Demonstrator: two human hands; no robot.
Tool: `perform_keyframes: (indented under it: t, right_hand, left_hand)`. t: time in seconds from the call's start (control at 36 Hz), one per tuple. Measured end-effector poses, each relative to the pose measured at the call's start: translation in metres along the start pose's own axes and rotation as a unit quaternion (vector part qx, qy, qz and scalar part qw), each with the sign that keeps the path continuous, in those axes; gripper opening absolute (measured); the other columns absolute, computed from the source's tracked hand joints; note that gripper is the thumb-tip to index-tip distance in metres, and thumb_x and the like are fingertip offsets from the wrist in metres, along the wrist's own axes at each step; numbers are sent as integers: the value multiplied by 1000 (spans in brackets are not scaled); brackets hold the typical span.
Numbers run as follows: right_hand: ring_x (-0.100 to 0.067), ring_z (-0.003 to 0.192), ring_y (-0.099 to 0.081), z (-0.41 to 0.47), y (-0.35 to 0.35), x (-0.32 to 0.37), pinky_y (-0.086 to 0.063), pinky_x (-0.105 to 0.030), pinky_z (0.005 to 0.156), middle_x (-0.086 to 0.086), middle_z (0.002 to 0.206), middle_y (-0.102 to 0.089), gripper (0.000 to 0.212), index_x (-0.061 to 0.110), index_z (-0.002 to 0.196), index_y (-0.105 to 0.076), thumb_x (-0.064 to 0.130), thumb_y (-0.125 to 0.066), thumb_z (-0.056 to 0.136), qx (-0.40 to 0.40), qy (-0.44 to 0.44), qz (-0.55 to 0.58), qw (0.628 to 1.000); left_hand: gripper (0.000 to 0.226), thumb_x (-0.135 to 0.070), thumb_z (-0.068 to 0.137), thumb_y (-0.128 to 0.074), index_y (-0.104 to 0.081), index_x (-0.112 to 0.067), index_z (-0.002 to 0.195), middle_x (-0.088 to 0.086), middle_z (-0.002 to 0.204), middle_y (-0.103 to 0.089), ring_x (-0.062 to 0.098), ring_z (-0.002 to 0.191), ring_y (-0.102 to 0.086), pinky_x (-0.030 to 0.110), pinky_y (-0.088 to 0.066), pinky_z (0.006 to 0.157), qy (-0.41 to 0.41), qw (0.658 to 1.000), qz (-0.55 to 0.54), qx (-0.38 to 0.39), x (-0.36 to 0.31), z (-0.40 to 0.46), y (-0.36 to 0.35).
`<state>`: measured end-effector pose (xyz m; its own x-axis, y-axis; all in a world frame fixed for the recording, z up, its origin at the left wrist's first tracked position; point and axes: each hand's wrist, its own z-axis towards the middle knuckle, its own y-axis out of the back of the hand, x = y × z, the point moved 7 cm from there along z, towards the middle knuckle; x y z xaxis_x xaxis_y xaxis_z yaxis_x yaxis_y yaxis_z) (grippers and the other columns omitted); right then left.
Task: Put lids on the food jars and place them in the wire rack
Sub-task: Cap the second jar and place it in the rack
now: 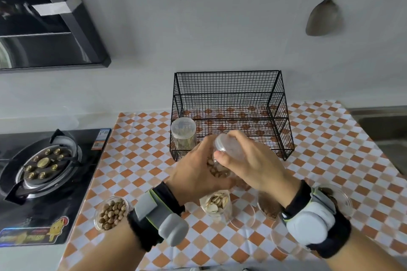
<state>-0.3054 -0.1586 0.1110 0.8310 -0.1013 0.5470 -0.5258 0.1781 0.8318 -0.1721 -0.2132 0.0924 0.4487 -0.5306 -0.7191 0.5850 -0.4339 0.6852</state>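
Note:
My left hand (pixel 196 174) grips a clear jar of brown nuts (pixel 218 170), tilted, just in front of the black wire rack (pixel 231 94). My right hand (pixel 248 163) is closed over a clear lid (pixel 226 145) on that jar's mouth. One lidded jar (pixel 184 136) stands inside the rack's front left corner. Three open jars stand near me: one of round brown nuts (pixel 112 212), one of pale shelled nuts (pixel 217 203), one of dark contents (pixel 267 207) partly hidden by my right wrist. Clear loose lids (pixel 279 240) lie on the cloth near my right forearm.
An orange-and-white checked cloth (pixel 143 138) covers the counter. A black gas stove (pixel 46 163) lies at the left, under a range hood (pixel 50 28). A metal spatula (pixel 326 17) hangs on the wall at the right. A sink edge (pixel 383 123) is at the far right.

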Motion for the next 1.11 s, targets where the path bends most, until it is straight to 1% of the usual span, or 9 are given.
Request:
perform_keyframes:
  t: [0.14,0.22,0.31,0.42,0.56,0.67,0.78,0.94,1.11]
  right_hand:
    - [0,63,-57,15,14,2,-39,-20,51,17,74,-56,94,25,129,-51,93,-31,68,-22,3,-6,1000]
    - [-9,87,-62,25,19,0,-43,-17,57,14,104,-59,100,23,137,-51,94,-40,68,-26,9,-12,1000]
    - [-9,93,-57,39,22,-8,-38,-13,58,8,113,-57,92,17,143,-48,82,-56,79,-39,-4,-31,999]
    - [-18,107,-61,60,24,-19,-55,-27,74,-4,133,-61,98,14,149,-43,79,-58,78,-57,-23,-40,997]
    - [-23,120,-60,79,24,-23,-55,-38,93,-6,140,-58,97,11,151,-41,71,-69,80,-70,-38,-60,995]
    - [-25,122,-60,93,12,-26,-54,-40,97,-6,141,-58,94,9,147,-43,68,-72,80,-69,-42,-67,995]
    - [-25,115,-64,105,-2,-31,-57,-41,90,-4,135,-61,95,13,142,-47,77,-68,75,-58,-57,-83,993]
    - [-25,104,-64,117,-28,-34,-53,-36,77,-4,126,-63,82,14,126,-52,76,-68,75,-31,-72,-98,992]
    - [-29,120,-61,122,-48,-36,-51,-37,84,-7,145,-54,99,11,150,-37,73,-69,79,-9,-81,-107,991]
  left_hand:
    - [127,-78,59,-81,-14,-35,159,-10,152,-45,10,136,-50,43,-51,107,23,999,-29,33,15,4,-4]
    - [126,-89,62,-68,-11,-34,159,-7,159,-37,15,142,-43,49,-47,111,48,998,16,44,31,0,-6]
    - [125,-92,64,-57,-8,-30,161,-3,166,-26,19,148,-34,52,-39,117,76,993,58,63,46,-6,-9]
    - [110,-77,80,-64,-9,-29,162,-3,165,-27,20,146,-35,50,-38,117,111,986,88,88,62,-12,-14]
    - [100,-71,87,-61,-12,-27,162,-3,164,-29,19,146,-34,45,-34,119,129,981,100,109,73,-20,-22]
    - [96,-72,87,-59,-15,-29,160,-3,161,-33,20,144,-35,44,-31,120,140,975,113,126,76,-26,-24]
    - [97,-76,84,-57,-15,-32,160,-4,163,-30,21,145,-34,47,-31,121,146,975,106,129,78,-32,-23]
    - [92,-72,87,-59,-16,-33,160,-6,162,-29,18,146,-35,46,-30,120,153,976,93,125,85,-37,-19]
    - [89,-71,88,-59,-19,-34,159,-9,164,-27,16,148,-30,42,-27,122,160,977,89,110,92,-40,-12]
